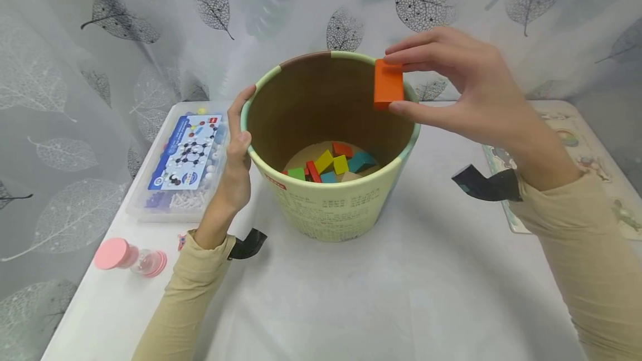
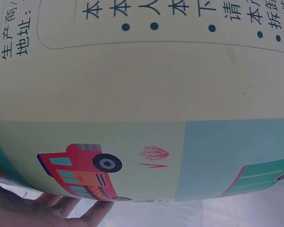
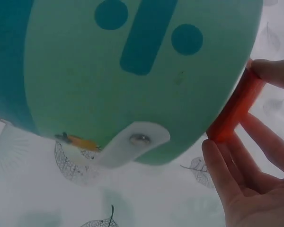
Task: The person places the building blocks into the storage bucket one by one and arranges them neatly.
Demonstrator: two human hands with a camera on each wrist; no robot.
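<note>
A pale green bucket [image 1: 331, 205] with printed sides stands upright on the table. My left hand [image 1: 238, 166] grips its rim at the left, thumb over the edge; the left wrist view shows the bucket wall [image 2: 123, 85] close up, with those fingers [image 2: 97, 213] at the bottom left. Over the right part of the rim, my right hand [image 1: 466, 82] pinches an orange-red rectangular block [image 1: 388, 83] between thumb and fingertips. In the right wrist view the block [image 3: 236, 106] sits right at the bucket's edge. Several coloured blocks [image 1: 341, 164] lie on the bucket's floor.
Left of the bucket lies a clear plastic case [image 1: 183, 152] with a molecular model label. A pink sand timer [image 1: 131, 258] lies nearer the front. On the right, a flat illustrated board [image 1: 577, 132] is partly behind my arm. A leaf-patterned curtain [image 1: 291, 10] hangs behind the table.
</note>
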